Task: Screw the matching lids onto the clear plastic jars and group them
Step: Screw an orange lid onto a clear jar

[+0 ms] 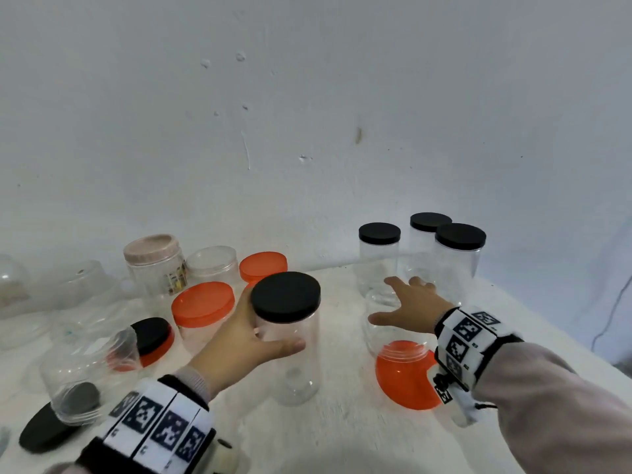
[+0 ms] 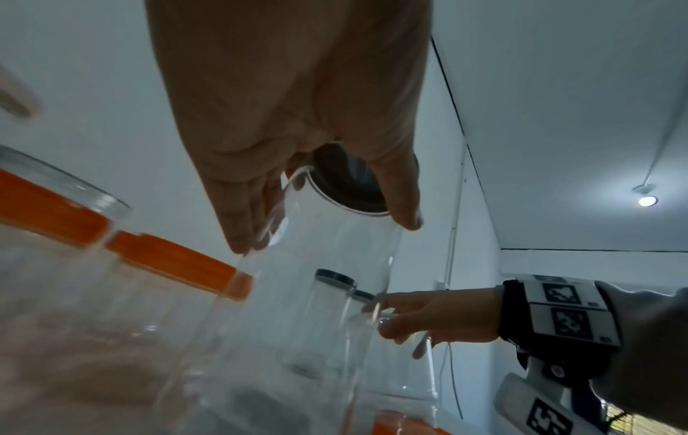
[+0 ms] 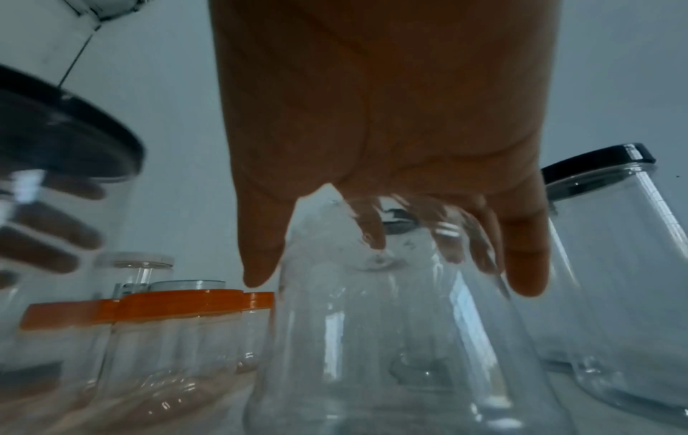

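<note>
My left hand (image 1: 270, 331) grips a tall clear jar (image 1: 295, 360) with a black lid (image 1: 285, 295) on it, thumb in front and fingers behind, at the middle of the table. In the left wrist view, that hand (image 2: 327, 232) wraps the jar (image 2: 316, 294) just below the lid. To the right, a clear jar (image 1: 386, 330) stands mouth down on an orange lid (image 1: 407, 381). My right hand (image 1: 400, 299) is cupped over its upturned base, thumb on the left side. The right wrist view shows those fingers (image 3: 528, 265) spread round the jar (image 3: 391, 338).
Three black-lidded jars (image 1: 379, 254) stand grouped at the back right near the wall. Orange-lidded jars (image 1: 203, 304), a beige-lidded jar (image 1: 152, 254) and open containers crowd the left. A clear jar (image 1: 89, 367) lies on its side by loose black lids (image 1: 44, 434). The table's edge (image 1: 554, 333) runs on the right.
</note>
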### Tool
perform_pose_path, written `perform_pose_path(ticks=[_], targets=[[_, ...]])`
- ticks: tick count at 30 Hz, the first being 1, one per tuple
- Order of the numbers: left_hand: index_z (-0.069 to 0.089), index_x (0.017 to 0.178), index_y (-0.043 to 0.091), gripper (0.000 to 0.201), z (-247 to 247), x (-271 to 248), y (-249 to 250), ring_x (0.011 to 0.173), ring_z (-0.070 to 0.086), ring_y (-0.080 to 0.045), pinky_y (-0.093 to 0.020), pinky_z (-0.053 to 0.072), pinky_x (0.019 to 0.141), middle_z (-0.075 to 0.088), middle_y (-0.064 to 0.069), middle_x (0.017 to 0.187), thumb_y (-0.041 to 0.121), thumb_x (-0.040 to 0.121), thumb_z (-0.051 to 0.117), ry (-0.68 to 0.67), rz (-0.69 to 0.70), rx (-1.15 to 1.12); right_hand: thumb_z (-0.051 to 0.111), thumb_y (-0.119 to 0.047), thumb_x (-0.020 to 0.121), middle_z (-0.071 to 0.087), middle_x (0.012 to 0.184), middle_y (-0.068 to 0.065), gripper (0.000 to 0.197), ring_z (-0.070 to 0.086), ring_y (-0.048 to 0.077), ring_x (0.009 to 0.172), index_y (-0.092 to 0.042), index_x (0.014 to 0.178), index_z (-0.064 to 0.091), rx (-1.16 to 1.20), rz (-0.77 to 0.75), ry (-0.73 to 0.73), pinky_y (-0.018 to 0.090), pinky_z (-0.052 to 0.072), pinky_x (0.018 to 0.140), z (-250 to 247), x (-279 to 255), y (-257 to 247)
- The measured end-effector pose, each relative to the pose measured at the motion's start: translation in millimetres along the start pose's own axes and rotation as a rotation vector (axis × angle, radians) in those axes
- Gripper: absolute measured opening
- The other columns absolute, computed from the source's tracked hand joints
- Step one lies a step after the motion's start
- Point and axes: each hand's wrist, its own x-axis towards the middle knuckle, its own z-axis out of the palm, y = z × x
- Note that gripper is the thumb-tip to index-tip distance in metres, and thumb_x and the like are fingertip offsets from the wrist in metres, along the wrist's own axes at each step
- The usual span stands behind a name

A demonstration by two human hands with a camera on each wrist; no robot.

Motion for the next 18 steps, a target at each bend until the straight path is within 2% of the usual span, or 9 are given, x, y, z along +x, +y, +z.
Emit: perform_pose_path(ticks=[2,5,8,11,15,18], targets=[[0.035,0.124,0.04,0.083,19.7,24.1,10.9,0.11,0.046,0.015,-0.008,0.039,0.085,0.05,0.027,0.122,0.037,0.059,0.086,0.013,0.047,-0.011,0.061,-0.064,0.078,0.028,0.147,0.014,0.089,0.019,0.037,0.138,-0.032,0.149,0.018,0.029,0.011,-0.002,0.052,0.03,0.106,-0.3,-1.4,1.6],[0.04,0.119,0.034,0.077,43.0,60.9,18.9,0.107,0.049,0.013,-0.006,0.039,0.084,0.051,0.016,0.122,0.023,0.061,0.089,0.065,0.09,-0.045,0.062,-0.062,0.079,0.028,0.148,0.014,0.089,0.02,0.037,0.138,-0.031,0.149,0.017,0.083,0.021,0.01,0.051,0.03,0.107,-3.5,-4.9,7.4],[0.039,0.129,0.021,0.084,62.9,92.5,20.5,0.117,0.048,-0.008,-0.021,0.037,0.095,0.049,0.007,0.127,0.022,0.062,0.089,0.107,0.062,-0.023,0.061,-0.061,0.079,0.026,0.149,0.013,0.087,0.02,0.035,0.138,-0.032,0.149,0.018,0.158,0.027,0.058,0.051,0.031,0.108,-9.1,-11.6,16.7],[0.036,0.134,0.016,0.089,79.9,117.1,19.2,0.123,0.046,-0.018,-0.029,0.037,0.099,0.049,0.002,0.13,0.025,0.063,0.089,0.127,-0.009,0.043,0.062,-0.058,0.078,0.03,0.146,0.011,0.086,0.021,0.031,0.136,-0.033,0.148,0.019,0.211,0.039,0.085,0.049,0.033,0.107,-15.2,-19.5,28.1],[0.032,0.136,0.011,0.088,98.9,137.8,16.6,0.123,0.048,-0.024,-0.025,0.035,0.09,0.05,-0.004,0.135,0.026,0.068,0.086,0.125,-0.109,0.043,0.064,-0.055,0.077,0.035,0.14,0.008,0.087,0.028,0.03,0.133,-0.038,0.148,0.018,0.277,0.061,0.088,0.045,0.036,0.104,-20.3,-30.2,42.1],[0.031,0.135,0.006,0.085,108.9,147.1,15.7,0.124,0.048,-0.027,-0.026,0.034,0.089,0.049,-0.008,0.135,0.023,0.07,0.084,0.129,-0.156,0.048,0.065,-0.055,0.076,0.037,0.133,0.006,0.086,0.033,0.027,0.129,-0.039,0.147,0.019,0.304,0.066,0.097,0.043,0.039,0.102,-22.5,-37.5,50.6]])
